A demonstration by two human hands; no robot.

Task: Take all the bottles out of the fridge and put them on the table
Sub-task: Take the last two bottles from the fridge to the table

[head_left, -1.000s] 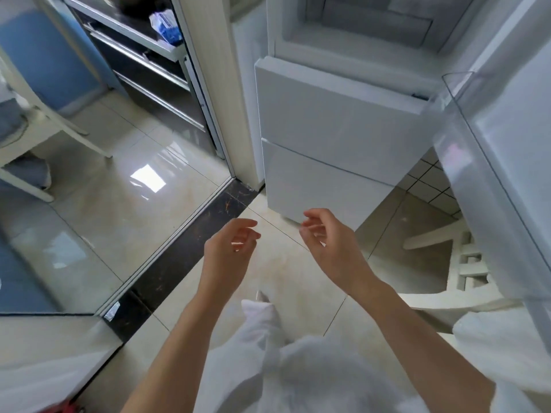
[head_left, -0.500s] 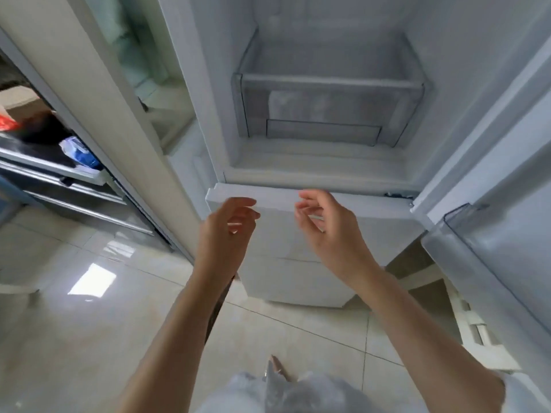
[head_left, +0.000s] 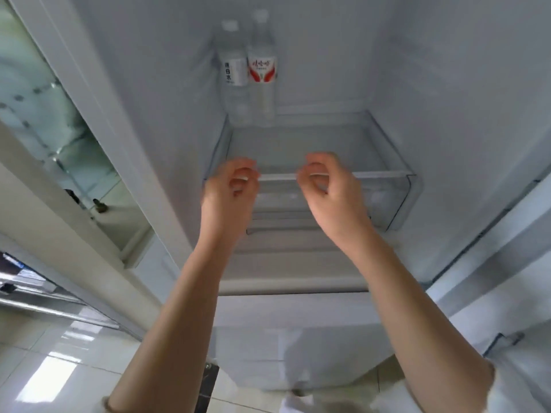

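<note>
Two clear water bottles stand side by side at the back left of the open fridge's glass shelf point(head_left: 298, 141). The left bottle point(head_left: 234, 73) has a white-grey label, the right bottle point(head_left: 262, 70) a white and red label. Both have pale caps. My left hand point(head_left: 228, 198) and my right hand point(head_left: 329, 195) hover in front of the shelf's front edge, fingers loosely curled, holding nothing. Both hands are well short of the bottles.
A clear drawer point(head_left: 387, 198) sits under the shelf. The fridge's left wall point(head_left: 155, 114) and the open door point(head_left: 507, 234) at right bound the space. A glass-fronted cabinet point(head_left: 59, 129) stands at left, with glossy floor tiles point(head_left: 59, 368) below.
The view has tilted up from the floor and lower drawers to the fridge shelf, bringing the two bottles into sight. Both hands have risen to shelf height, still holding nothing.
</note>
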